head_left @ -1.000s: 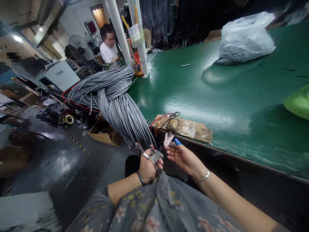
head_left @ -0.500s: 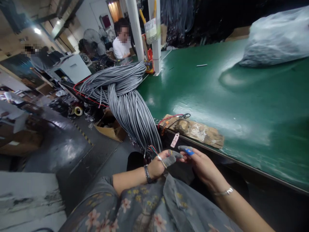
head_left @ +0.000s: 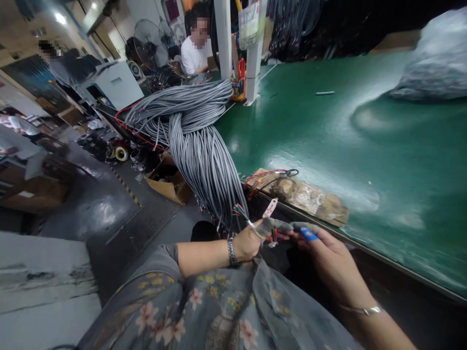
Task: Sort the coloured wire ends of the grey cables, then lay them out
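Observation:
My left hand (head_left: pixel 251 240), with grey covers on its fingers, is closed around a cable end with a white sleeve. Thin coloured wires (head_left: pixel 241 212) fan out from it on the left, and more dark, red and green wire ends (head_left: pixel 274 236) show under the fingertips. My right hand (head_left: pixel 324 248), with a grey fingertip cover and a blue wrap on one finger, pinches close against the left fingertips. What lies in that pinch is too small to make out. A pink tag (head_left: pixel 270 208) shows just beyond my left fingers.
A big bundle of grey cables (head_left: pixel 204 155) drapes over the corner of the green table (head_left: pixel 365 141). A wooden board (head_left: pixel 310 199) with clipped leads lies along its edge. A plastic bag (head_left: pixel 434 61) rests at far right; an open carton (head_left: pixel 170 180) stands on the floor. A co-worker (head_left: pixel 197 46) sits beyond.
The view has shifted a little. My fingertips have come together, the left fingers have turned so wire ends show below them, and the pink tag is tilted differently.

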Demonstrator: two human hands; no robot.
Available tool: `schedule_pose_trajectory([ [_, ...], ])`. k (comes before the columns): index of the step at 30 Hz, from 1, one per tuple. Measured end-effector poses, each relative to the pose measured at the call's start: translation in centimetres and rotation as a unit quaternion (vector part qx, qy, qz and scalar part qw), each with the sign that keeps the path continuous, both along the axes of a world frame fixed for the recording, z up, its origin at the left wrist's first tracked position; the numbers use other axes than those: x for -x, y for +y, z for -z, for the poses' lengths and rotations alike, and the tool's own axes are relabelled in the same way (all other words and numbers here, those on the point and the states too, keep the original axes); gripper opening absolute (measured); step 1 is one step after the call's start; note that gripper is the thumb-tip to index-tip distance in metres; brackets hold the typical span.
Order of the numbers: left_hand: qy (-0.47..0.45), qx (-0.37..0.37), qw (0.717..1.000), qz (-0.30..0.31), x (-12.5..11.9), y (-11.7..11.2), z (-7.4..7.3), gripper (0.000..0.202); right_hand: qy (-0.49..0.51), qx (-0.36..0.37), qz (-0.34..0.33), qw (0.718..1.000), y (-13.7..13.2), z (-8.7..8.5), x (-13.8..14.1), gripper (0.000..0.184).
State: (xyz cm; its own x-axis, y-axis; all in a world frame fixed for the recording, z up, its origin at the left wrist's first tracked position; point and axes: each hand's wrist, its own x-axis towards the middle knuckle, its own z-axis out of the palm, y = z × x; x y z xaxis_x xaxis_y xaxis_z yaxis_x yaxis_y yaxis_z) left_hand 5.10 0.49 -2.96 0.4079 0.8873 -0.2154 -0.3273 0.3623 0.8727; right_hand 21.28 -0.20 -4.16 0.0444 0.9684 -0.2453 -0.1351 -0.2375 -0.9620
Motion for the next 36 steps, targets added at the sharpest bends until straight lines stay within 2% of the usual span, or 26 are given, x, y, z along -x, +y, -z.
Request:
schedule_pose_trajectory([
  [6, 0.074, -0.072, 0.991, 0.083, 0.4, -0.5, -0.5, 0.060, -0.061, -0.038, 0.039, 0.997, -0.8, -1.1, -1.7, 0.031],
  [8, 0.115, -0.087, 0.987, 0.068, 0.6, -0.7, -0.6, 0.054, -0.062, -0.058, 0.026, 0.996, -1.2, -1.6, -1.6, 0.030],
  [11, 0.174, -0.086, 0.981, 0.007, 0.6, -0.7, -0.2, 0.041, -0.046, -0.078, -0.004, 0.996, -1.5, -2.4, -1.1, 0.032],
  [15, 0.217, -0.016, 0.975, -0.053, 0.8, -0.1, 0.5, 0.033, -0.034, -0.087, -0.049, 0.994, -1.4, -3.0, -0.3, 0.033],
  [17, 0.218, 0.016, 0.974, -0.053, 1.1, 0.1, 0.6, 0.036, -0.044, -0.096, -0.070, 0.992, -1.3, -3.3, 0.0, 0.031],
  [20, 0.224, 0.009, 0.974, -0.022, 1.6, 0.0, 0.7, 0.034, -0.064, -0.114, -0.099, 0.986, -1.1, -3.7, 0.4, 0.028],
  [24, 0.292, -0.055, 0.954, 0.033, 2.5, -0.6, 0.9, 0.021, -0.082, -0.126, -0.172, 0.974, -0.8, -4.1, 1.6, 0.023],
  [28, 0.372, -0.178, 0.908, 0.074, 3.8, -1.2, 1.0, 0.009, -0.101, -0.143, -0.207, 0.963, -0.5, -3.9, 3.5, 0.020],
  [30, 0.344, -0.185, 0.917, 0.077, 4.2, -1.4, 0.7, 0.011, -0.088, -0.143, -0.206, 0.964, -0.3, -3.6, 4.2, 0.020],
  [33, 0.236, -0.116, 0.964, 0.044, 4.4, -1.5, 0.0, 0.034, -0.043, -0.106, -0.183, 0.976, 0.2, -3.2, 4.7, 0.024],
  [36, 0.219, -0.059, 0.974, 0.006, 4.3, -1.6, -0.5, 0.044, 0.004, -0.060, -0.155, 0.986, 0.5, -2.7, 4.7, 0.029],
])
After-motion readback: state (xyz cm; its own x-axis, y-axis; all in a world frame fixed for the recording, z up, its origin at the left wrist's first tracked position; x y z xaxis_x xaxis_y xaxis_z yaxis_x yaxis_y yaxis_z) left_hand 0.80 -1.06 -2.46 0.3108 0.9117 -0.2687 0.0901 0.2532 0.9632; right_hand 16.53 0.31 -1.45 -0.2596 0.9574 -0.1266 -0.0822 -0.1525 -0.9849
